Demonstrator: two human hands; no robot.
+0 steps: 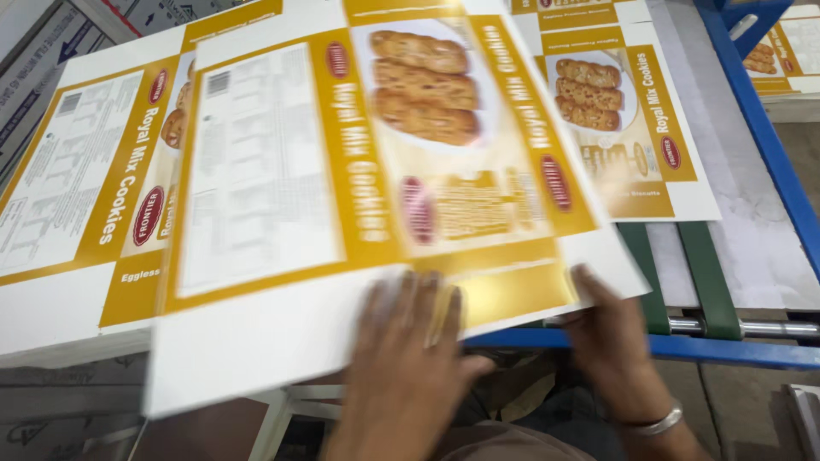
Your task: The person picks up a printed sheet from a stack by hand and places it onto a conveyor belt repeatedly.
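Note:
A large flat printed carton sheet (359,171), white and yellow with pictures of cookies, lies tilted across the middle of the view. My left hand (410,350) rests flat with spread fingers on its near white edge, blurred by motion. My right hand (611,329), with a silver bangle (656,420) on the wrist, grips the sheet's near right corner from below. A second sheet of the same print (77,196) lies under it on the left. Another sheet (623,111) lies further back on the right.
A blue metal frame (769,128) runs along the right and across the front. Green belts (709,273) and a steel roller (769,328) sit under the far right sheet. More printed sheets (790,51) lie at the top right. Cardboard boxes (51,43) stand at the top left.

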